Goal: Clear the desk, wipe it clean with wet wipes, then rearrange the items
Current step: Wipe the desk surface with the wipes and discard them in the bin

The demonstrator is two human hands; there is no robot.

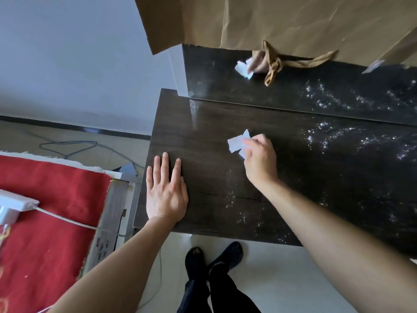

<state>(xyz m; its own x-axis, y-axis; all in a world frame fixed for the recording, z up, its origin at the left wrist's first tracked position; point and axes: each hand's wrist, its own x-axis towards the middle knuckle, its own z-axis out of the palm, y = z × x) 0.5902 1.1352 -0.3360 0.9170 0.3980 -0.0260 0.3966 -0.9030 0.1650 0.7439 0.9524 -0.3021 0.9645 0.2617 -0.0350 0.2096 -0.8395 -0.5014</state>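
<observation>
A dark wood desk (214, 177) fills the middle and right of the head view. My right hand (260, 158) presses a crumpled white wet wipe (237, 143) onto the desktop near its middle, fingers closed around it. My left hand (165, 190) lies flat and open on the desk's left front corner, holding nothing. Wet streaks and droplets (338, 136) glisten on the right part of the desk. The glossy dark back panel (293, 91) mirrors the hand and the wipe.
A brown paper bag (282, 21) with a twisted handle (274, 64) hangs over the back panel. A red cloth (52, 199) with a white adapter (15, 205) and cable lies at the left. Cables trail on the floor; my feet stand at the desk's front edge.
</observation>
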